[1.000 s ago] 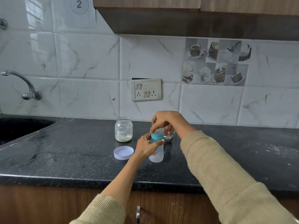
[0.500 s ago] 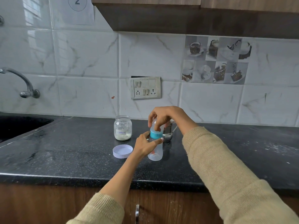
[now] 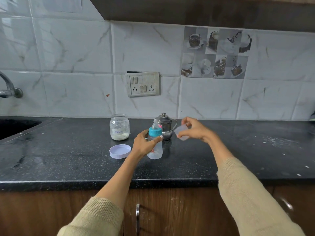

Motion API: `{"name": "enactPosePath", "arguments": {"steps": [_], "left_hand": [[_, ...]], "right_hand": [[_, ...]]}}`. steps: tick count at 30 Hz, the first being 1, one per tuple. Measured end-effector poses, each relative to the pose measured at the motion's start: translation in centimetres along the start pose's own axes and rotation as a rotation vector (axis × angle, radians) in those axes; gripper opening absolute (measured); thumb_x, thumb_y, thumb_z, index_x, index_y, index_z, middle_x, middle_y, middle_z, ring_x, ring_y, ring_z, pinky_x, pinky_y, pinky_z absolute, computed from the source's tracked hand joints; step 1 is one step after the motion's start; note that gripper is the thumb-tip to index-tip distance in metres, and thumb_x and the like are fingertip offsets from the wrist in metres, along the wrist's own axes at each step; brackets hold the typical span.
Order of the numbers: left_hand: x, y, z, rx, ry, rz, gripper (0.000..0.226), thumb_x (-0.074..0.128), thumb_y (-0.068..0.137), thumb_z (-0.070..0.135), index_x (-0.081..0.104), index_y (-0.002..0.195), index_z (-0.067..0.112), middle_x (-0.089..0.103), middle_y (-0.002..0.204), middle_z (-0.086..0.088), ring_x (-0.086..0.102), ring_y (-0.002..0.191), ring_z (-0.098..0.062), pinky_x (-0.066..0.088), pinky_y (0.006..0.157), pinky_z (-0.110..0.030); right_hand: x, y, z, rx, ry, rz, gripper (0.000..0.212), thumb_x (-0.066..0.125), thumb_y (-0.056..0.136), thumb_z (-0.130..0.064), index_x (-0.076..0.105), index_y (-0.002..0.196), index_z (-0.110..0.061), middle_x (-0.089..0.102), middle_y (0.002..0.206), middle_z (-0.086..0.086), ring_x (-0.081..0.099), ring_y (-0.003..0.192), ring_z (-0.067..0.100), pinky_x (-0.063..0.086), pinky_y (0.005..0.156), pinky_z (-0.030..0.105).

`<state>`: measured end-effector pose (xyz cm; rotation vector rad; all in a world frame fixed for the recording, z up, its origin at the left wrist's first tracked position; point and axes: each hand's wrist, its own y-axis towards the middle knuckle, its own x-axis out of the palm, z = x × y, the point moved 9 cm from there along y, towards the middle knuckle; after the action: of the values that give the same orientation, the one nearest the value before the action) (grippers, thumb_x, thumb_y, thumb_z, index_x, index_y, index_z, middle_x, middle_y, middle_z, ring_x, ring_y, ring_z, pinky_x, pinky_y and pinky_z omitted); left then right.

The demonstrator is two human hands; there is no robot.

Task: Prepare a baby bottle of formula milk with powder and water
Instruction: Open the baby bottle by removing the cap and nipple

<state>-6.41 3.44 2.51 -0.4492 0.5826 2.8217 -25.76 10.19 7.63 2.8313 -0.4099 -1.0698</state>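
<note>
Here, near the counter's front edge (image 3: pixel 102 181), the left hand (image 3: pixel 142 146) wraps round the baby bottle (image 3: pixel 154 147), thumb across the front just under the blue collar (image 3: pixel 155 132) and fingers curled behind. The bottle stands upright on the dark stone about midway along the counter, its clear teat (image 3: pixel 155 124) bare on top. Just left of it a white jar lid (image 3: pixel 120 151) lies upturned on the counter. To the right and slightly farther back, the right hand (image 3: pixel 196 129) is raised above the surface, pinching the clear bottle cap (image 3: pixel 181 132) between thumb and fingertips, apart from the bottle. Behind the bottle sits a small steel pot (image 3: pixel 165 124) with a knobbed lid, with what looks like a steel spoon or bowl at its foot. Left of that, an open glass jar (image 3: pixel 119 126) holds a low layer of white powder. A wall tap (image 3: pixel 8 89) shows at the far left edge, and a switch panel (image 3: pixel 142 84) is on the tiled wall behind.
</note>
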Motion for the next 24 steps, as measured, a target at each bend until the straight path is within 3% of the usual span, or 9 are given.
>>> {"name": "enactPosePath", "arguments": {"steps": [4,9,18,24], "left_hand": [[0.1,0.3,-0.4,0.007,-0.024,0.006,0.038,0.074,0.077,0.038,0.064,0.108,0.018,0.069,0.107,-0.004,0.064,0.098,-0.022,0.046,0.078,-0.028],[0.1,0.5,-0.4,0.01,-0.021,0.006,0.043,0.074,0.078,0.038,0.063,0.113,0.016,0.068,0.109,-0.005,0.063,0.097,-0.021,0.044,0.077,-0.028],[0.2,0.6,-0.5,0.021,-0.026,0.002,0.047,0.073,0.079,0.038,0.061,0.116,0.013,0.066,0.112,-0.006,0.061,0.1,-0.021,0.045,0.081,-0.029],[0.4,0.3,-0.5,0.022,-0.061,-0.005,0.046,0.074,0.078,0.036,0.061,0.117,0.014,0.066,0.108,-0.002,0.061,0.092,-0.016,0.043,0.073,-0.024]], "right_hand": [[-1.1,-1.3,6.1,0.101,0.024,0.108,0.043,0.086,0.063,-0.022,0.044,0.073,-0.018,0.049,0.091,0.004,0.047,0.083,0.019,0.039,0.068,0.029],[-2.4,-2.4,9.3,0.148,0.021,0.202,0.055,0.088,0.061,-0.024,0.033,0.066,-0.017,0.039,0.07,-0.002,0.04,0.065,0.012,0.029,0.055,0.025],[-2.2,-2.6,10.3,0.153,-0.011,0.23,0.055,0.089,0.059,-0.027,0.038,0.074,-0.016,0.046,0.08,-0.002,0.043,0.07,0.012,0.034,0.056,0.027],[-2.1,-2.2,10.1,0.149,-0.024,0.269,0.058,0.089,0.06,-0.028,0.039,0.085,-0.013,0.048,0.086,-0.001,0.043,0.072,0.012,0.037,0.056,0.027]]}}
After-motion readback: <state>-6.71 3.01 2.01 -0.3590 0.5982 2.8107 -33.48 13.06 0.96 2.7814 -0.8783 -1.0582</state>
